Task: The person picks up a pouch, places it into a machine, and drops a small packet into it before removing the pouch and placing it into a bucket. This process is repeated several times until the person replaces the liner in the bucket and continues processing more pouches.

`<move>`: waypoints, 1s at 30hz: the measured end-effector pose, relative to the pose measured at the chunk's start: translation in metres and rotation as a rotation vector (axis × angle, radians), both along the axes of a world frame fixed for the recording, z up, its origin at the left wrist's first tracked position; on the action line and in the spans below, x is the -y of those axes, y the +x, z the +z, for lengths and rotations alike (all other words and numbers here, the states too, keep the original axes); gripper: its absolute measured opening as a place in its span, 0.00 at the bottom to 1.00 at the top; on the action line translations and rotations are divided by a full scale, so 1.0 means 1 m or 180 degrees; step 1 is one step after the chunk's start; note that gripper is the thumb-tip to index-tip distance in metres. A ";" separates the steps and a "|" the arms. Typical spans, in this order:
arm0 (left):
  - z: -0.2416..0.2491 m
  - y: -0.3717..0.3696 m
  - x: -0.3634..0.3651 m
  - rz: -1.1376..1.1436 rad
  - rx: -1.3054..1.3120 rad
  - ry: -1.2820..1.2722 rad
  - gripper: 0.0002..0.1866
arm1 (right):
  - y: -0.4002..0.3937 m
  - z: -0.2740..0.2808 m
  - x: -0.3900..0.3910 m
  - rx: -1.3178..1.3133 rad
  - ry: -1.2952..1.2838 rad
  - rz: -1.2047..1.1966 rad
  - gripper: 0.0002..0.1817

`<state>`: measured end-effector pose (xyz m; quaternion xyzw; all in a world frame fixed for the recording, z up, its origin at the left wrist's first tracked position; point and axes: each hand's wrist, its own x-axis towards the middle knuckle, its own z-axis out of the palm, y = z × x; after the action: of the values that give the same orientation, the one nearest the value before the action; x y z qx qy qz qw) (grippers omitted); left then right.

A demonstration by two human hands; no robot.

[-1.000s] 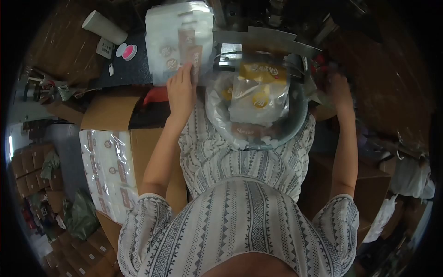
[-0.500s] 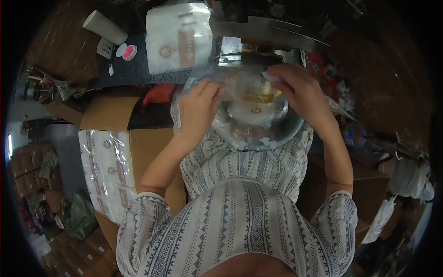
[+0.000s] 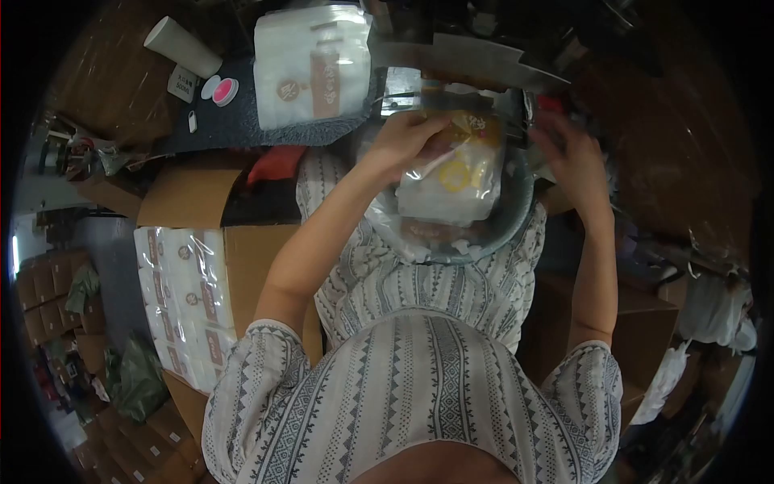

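Clear pack (image 3: 453, 175) lies over the basin (image 3: 520, 205), reaching toward its far rim. My left hand (image 3: 409, 142) is closed, pinching the pack's far-left edge. My right hand (image 3: 577, 158) is half-curled beyond the basin's right rim; blurred, can't tell if it holds anything. Pack looks light, soft, slick: grip the edges, don't squash the middle.

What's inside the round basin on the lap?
Brown-printed plastic and white scraps show in the basin. A yellow-printed pack by the left hand covers its middle; anything beneath is hidden.
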<state>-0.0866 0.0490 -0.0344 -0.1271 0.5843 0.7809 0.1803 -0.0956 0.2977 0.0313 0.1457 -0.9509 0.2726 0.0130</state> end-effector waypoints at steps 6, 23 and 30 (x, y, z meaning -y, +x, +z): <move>0.025 0.009 0.014 -0.0112 -0.0564 -0.1665 0.21 | -0.053 -0.095 -0.063 -0.0948 0.0928 -0.0548 0.16; 0.032 0.082 0.059 0.0785 -0.2649 -0.4502 0.03 | 0.012 0.001 0.055 0.0051 -0.1720 0.1044 0.06; 0.020 0.074 0.026 -0.0453 -0.2658 -0.2919 0.05 | 0.010 -0.019 0.062 0.0933 -0.2228 0.1356 0.10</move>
<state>-0.0126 0.0231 -0.0146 0.1637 0.8884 0.4206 -0.0846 -0.0855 0.2356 0.0128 0.2852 -0.7417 0.5929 -0.1301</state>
